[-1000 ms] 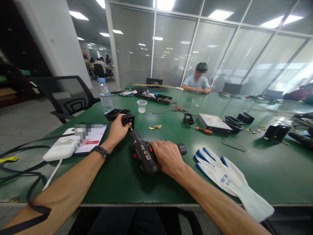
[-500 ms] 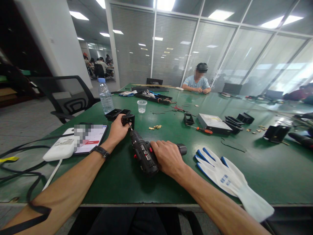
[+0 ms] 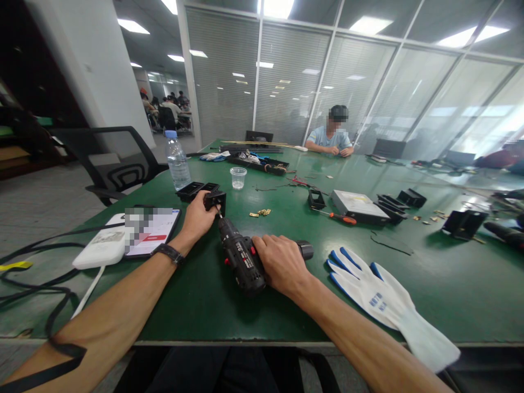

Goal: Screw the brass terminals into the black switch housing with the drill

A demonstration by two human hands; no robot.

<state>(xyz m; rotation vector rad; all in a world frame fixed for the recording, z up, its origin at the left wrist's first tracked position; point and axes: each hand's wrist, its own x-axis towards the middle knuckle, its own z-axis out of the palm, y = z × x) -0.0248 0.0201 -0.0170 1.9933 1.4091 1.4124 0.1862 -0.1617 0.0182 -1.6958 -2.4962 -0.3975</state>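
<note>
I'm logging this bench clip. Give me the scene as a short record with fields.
left hand: holds black bracket on the table
right hand: grips drill, bit at the bracket
near right: white glove
near left: phone, power bank
beyond: bottle, cup, screwdriver
far end: a seated person

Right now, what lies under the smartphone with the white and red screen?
The smartphone rests partly on a white rectangular power bank, whose cable runs toward the table edge. The green table shows around them; whatever lies beneath their overlap is covered.
</note>
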